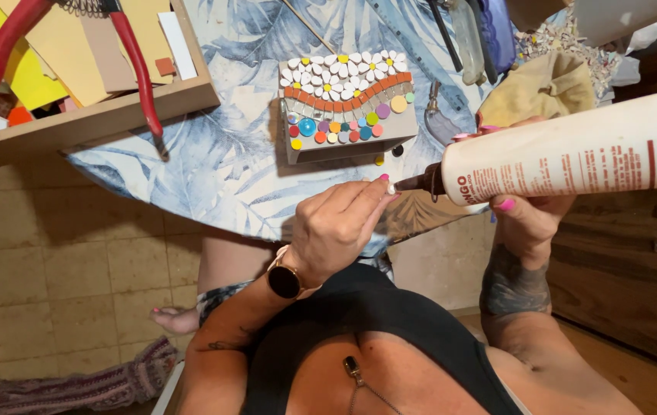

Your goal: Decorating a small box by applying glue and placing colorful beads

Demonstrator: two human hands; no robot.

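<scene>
Two hands busy, left hand (336, 223) pinching small tile (391, 187), right hand (524, 211) gripping glue bottle (574, 157)

Leaf-print table (213, 165) stands over tan tiled floor (52, 261).

my right grip (524, 219) wraps white glue bottle (574, 157), dark nozzle (420, 183) pointing left. my left grip (336, 223) pinches tiny pale piece (391, 187) right at nozzle tip. mosaic block (346, 104) with white petals, orange band, coloured dots sits on leaf-print bench (221, 161), just beyond. red-handled pliers (140, 73) over wooden tray (98, 115), far left.
</scene>
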